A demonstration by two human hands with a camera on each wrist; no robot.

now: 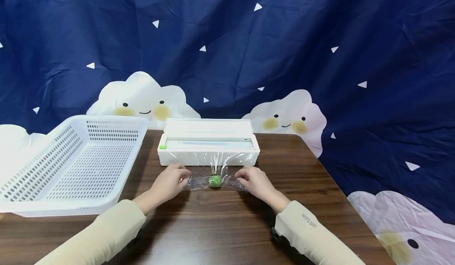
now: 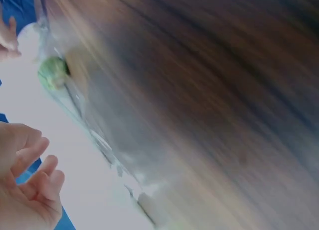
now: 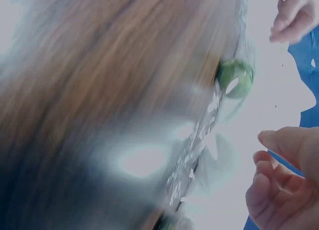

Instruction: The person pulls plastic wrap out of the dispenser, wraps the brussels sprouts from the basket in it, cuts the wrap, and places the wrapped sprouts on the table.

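A round green item [image 1: 215,181] sat amid creased clear film [image 1: 199,183] on the brown table [image 1: 213,225], between the left hand [image 1: 170,182] and the right hand [image 1: 256,181], though whether film covered it could not be told. Both hands' fingers were loosely bent, thumbs apart from fingertips, pinching nothing visible. Just beyond stood an open white box [image 1: 185,158], with a white perforated basket [image 1: 71,207] at left and a blue curtain [image 1: 284,40] on the far side.

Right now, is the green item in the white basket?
No, the green item lies between the left hand and the right hand, in front of the white box.
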